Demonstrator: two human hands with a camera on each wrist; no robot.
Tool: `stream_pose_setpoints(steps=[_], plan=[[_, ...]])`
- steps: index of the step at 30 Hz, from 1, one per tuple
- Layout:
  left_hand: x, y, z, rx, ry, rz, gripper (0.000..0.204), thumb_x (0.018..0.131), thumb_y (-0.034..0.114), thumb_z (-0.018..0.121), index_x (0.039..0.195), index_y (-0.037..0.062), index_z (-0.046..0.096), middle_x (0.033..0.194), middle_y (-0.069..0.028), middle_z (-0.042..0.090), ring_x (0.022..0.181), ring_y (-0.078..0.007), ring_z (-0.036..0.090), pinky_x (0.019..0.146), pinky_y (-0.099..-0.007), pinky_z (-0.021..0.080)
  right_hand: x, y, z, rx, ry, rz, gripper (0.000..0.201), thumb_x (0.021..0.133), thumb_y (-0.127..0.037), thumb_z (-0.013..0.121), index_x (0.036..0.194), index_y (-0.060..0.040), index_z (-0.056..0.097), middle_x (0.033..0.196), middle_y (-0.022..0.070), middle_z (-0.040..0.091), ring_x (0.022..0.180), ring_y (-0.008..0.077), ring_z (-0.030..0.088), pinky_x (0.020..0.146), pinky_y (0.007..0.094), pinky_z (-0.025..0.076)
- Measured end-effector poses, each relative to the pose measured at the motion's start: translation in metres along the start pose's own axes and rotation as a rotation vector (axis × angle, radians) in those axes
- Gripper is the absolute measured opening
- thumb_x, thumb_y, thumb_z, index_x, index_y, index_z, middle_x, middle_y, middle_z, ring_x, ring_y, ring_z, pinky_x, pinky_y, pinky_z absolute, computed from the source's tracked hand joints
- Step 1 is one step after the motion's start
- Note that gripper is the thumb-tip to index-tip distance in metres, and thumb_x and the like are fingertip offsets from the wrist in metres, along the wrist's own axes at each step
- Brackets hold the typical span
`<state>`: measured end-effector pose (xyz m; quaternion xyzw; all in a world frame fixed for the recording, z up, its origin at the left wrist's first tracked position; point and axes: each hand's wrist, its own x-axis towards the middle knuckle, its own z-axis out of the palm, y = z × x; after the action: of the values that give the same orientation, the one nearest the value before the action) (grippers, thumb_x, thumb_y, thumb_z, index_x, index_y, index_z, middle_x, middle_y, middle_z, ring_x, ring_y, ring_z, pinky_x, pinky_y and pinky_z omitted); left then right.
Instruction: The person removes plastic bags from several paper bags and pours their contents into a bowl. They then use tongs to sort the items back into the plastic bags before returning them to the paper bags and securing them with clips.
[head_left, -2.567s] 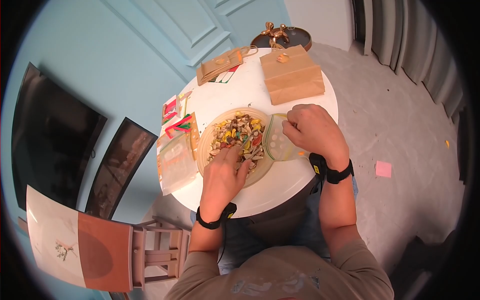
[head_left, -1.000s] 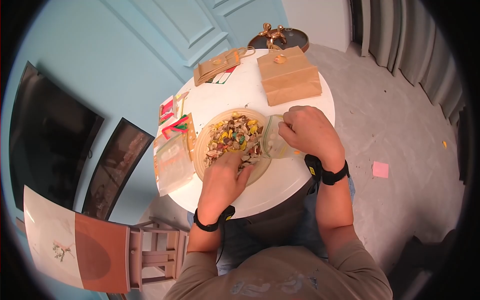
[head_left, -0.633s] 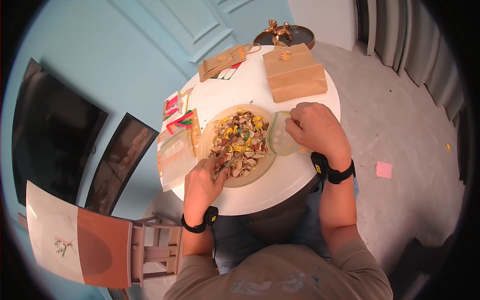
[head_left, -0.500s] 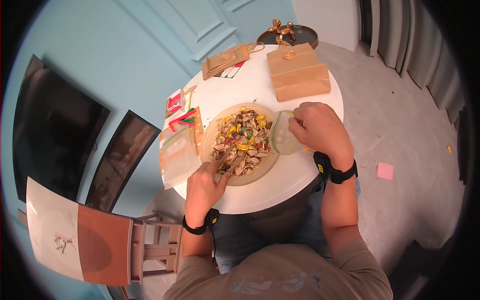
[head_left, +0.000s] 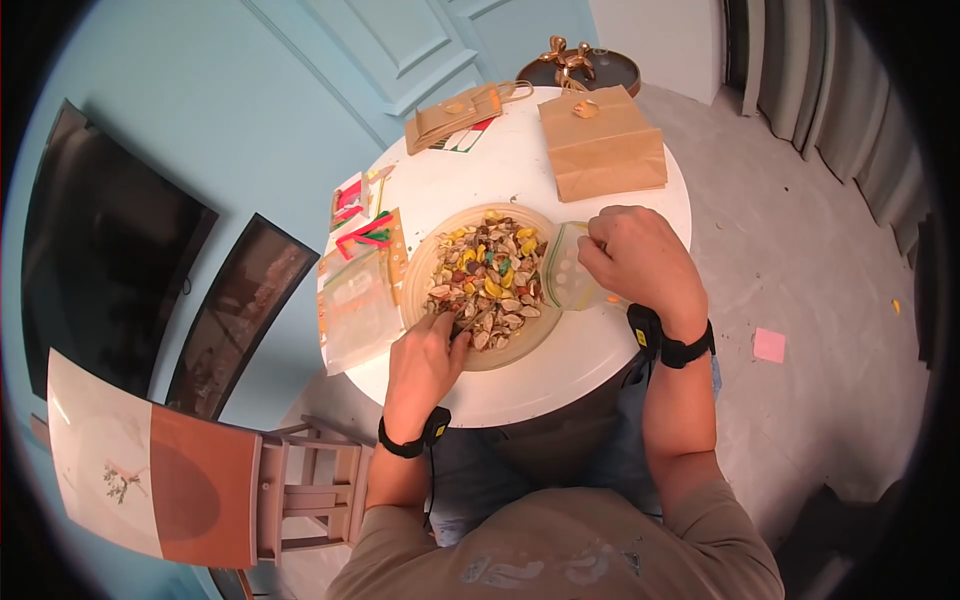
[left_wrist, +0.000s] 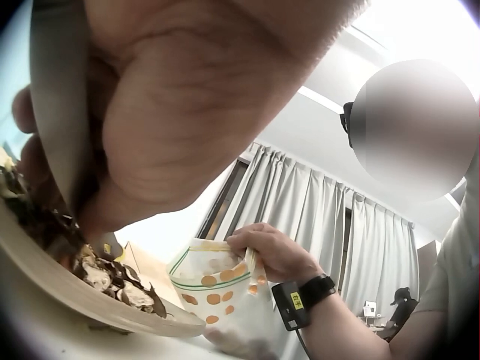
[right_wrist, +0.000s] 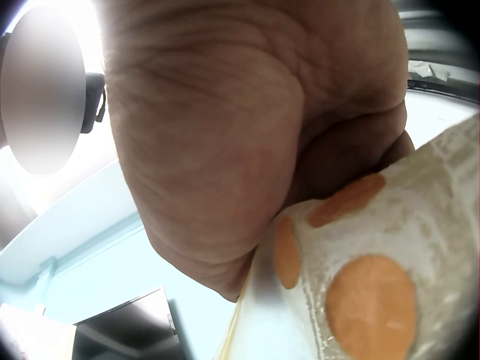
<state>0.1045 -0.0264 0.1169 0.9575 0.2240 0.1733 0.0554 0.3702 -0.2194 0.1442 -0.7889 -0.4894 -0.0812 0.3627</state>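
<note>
My left hand point(head_left: 425, 365) is at the near-left rim of a round, pale plate point(head_left: 425, 250) heaped with potpourri point(head_left: 490, 270) of dried petals, some of them yellow. It grips metal tongs point(left_wrist: 58, 97), whose grey strip runs past the palm in the left wrist view; their tips are hidden among the dried pieces. To the right, my right hand point(head_left: 645, 255) pinches the edge of a clear zip bag point(head_left: 572, 270) with orange dots. The bag's mouth gapes beside the plate, and some contents show dimly at its bottom point(left_wrist: 236, 346).
A brown paper bag point(head_left: 603, 150) stands at the table's far right, and folded paper bags point(head_left: 455, 118) lie at the back. On the left are a flat plastic bag point(head_left: 360, 315) and red and green strips point(head_left: 365, 237). The white table's point(head_left: 520, 395) rounded edge is close in front.
The left hand with the tongs has moved from near the zip bag's mouth back to the plate's near-left side, tips now down in the potpourri. The right hand keeps its hold on the bag.
</note>
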Motion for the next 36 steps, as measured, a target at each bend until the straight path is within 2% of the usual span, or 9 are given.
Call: stream_pose_setpoints(steps=[9, 15, 18, 24, 28, 31, 34, 36], plan=[[-0.004, 0.0, -0.006, 0.038, 0.008, 0.027, 0.033, 0.097, 0.016, 0.082, 0.124, -0.0018, 0.077, 0.098, -0.0228, 0.076, 0.086, -0.0457, 0.075, 0.074, -0.0519, 0.06, 0.0, -0.001, -0.001, -0.003, -0.013, 0.014, 0.028, 0.092, -0.017, 0.068, 0.075, 0.0046, 0.075, 0.078, 0.0257, 0.07, 0.078, 0.0461, 0.071, 0.077, 0.0535, 0.058], [-0.003, 0.015, -0.021, 0.007, 0.035, 0.01, 0.029, 0.098, 0.016, 0.082, 0.121, -0.0015, 0.077, 0.095, -0.0214, 0.075, 0.084, -0.0448, 0.074, 0.072, -0.052, 0.059, -0.001, -0.001, 0.002, 0.016, -0.013, -0.004, 0.028, 0.092, -0.017, 0.067, 0.075, 0.0045, 0.075, 0.079, 0.0262, 0.07, 0.078, 0.0461, 0.071, 0.078, 0.0536, 0.058], [0.005, 0.032, -0.024, -0.05, 0.067, 0.092, 0.028, 0.097, 0.015, 0.083, 0.119, -0.0012, 0.076, 0.093, -0.0209, 0.074, 0.084, -0.0444, 0.073, 0.073, -0.052, 0.059, -0.002, -0.003, 0.002, 0.02, -0.008, -0.013, 0.028, 0.092, -0.017, 0.068, 0.074, 0.0043, 0.074, 0.079, 0.0261, 0.07, 0.079, 0.0459, 0.071, 0.078, 0.0539, 0.058], [0.035, 0.067, -0.006, -0.215, 0.11, 0.278, 0.033, 0.094, 0.015, 0.086, 0.121, -0.0012, 0.075, 0.098, -0.0207, 0.074, 0.085, -0.0449, 0.073, 0.074, -0.0496, 0.059, -0.002, -0.003, 0.001, 0.004, -0.007, -0.016, 0.029, 0.092, -0.017, 0.068, 0.074, 0.0047, 0.074, 0.078, 0.0258, 0.07, 0.079, 0.0456, 0.071, 0.078, 0.0541, 0.058], [0.034, 0.062, -0.009, -0.195, 0.086, 0.207, 0.038, 0.092, 0.016, 0.089, 0.123, -0.0017, 0.075, 0.102, -0.0203, 0.074, 0.085, -0.0422, 0.074, 0.073, -0.0487, 0.059, -0.003, 0.0, -0.002, -0.001, 0.012, -0.019, 0.029, 0.092, -0.017, 0.068, 0.074, 0.0048, 0.074, 0.078, 0.0262, 0.07, 0.078, 0.0459, 0.071, 0.078, 0.0537, 0.058], [0.025, 0.041, -0.011, -0.123, 0.053, 0.118, 0.04, 0.09, 0.016, 0.09, 0.122, -0.0018, 0.076, 0.101, -0.0205, 0.075, 0.081, -0.0402, 0.075, 0.073, -0.0474, 0.06, -0.003, 0.0, -0.002, 0.01, 0.011, -0.019, 0.028, 0.091, -0.017, 0.068, 0.074, 0.0048, 0.075, 0.078, 0.0265, 0.07, 0.078, 0.046, 0.071, 0.077, 0.0535, 0.058], [0.017, 0.026, -0.014, -0.088, -0.003, 0.07, 0.037, 0.094, 0.02, 0.086, 0.121, -0.0026, 0.076, 0.101, -0.024, 0.075, 0.092, -0.0473, 0.075, 0.078, -0.0545, 0.061, -0.004, 0.0, -0.003, 0.019, 0.013, -0.016, 0.028, 0.091, -0.016, 0.068, 0.074, 0.0048, 0.075, 0.078, 0.0266, 0.07, 0.077, 0.0459, 0.071, 0.077, 0.0536, 0.058], [0.013, 0.018, -0.012, -0.046, -0.024, 0.043, 0.035, 0.094, 0.019, 0.085, 0.119, -0.0027, 0.076, 0.101, -0.0241, 0.075, 0.091, -0.047, 0.075, 0.078, -0.0544, 0.061, -0.004, 0.0, -0.003, 0.019, 0.012, -0.017, 0.028, 0.091, -0.016, 0.068, 0.074, 0.0048, 0.075, 0.077, 0.0265, 0.07, 0.077, 0.0459, 0.071, 0.077, 0.0538, 0.058]])
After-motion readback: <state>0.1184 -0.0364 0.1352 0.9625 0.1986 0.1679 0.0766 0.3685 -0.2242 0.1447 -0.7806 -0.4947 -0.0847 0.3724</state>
